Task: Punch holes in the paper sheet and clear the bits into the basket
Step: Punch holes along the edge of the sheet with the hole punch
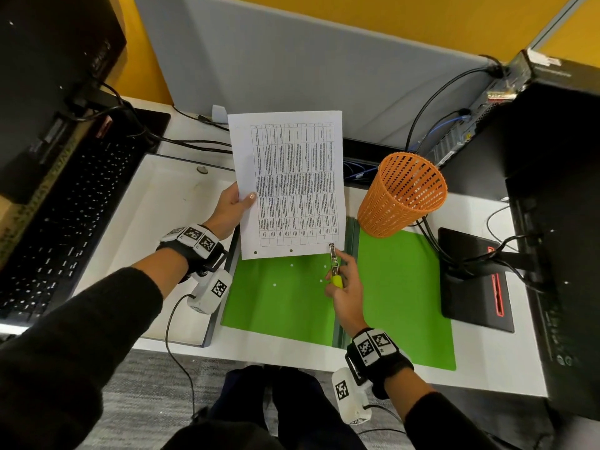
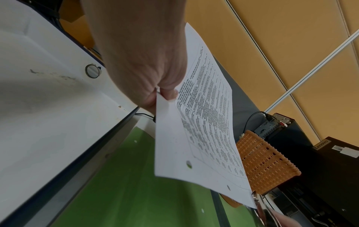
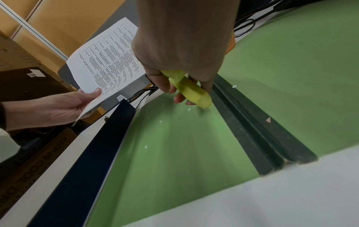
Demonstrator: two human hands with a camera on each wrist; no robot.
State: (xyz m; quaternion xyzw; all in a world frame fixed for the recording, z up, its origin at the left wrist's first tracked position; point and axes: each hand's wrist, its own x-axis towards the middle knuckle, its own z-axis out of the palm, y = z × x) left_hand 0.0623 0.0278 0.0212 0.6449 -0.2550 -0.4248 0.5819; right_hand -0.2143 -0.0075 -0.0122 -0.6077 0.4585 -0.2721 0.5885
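Note:
My left hand [image 1: 235, 206] pinches the left edge of a printed paper sheet [image 1: 292, 177], holding it up over the desk; the same pinch shows in the left wrist view [image 2: 163, 93]. Two punched holes sit along the sheet's near edge. My right hand [image 1: 344, 287] grips a metal hole punch [image 1: 333, 261] by its yellow-green handles [image 3: 188, 87]; its head sits at the sheet's near right corner. Several white paper bits [image 1: 274, 285] lie on the open green folder [image 1: 406, 287] below. The orange mesh basket [image 1: 402, 196] stands tilted at the folder's far right.
A black keyboard [image 1: 65, 222] lies at the left beside a white tray [image 1: 156, 222]. A monitor stand [image 1: 474, 280] with cables stands right of the folder, a computer tower [image 1: 480, 118] behind the basket. A grey partition [image 1: 292, 60] closes the back.

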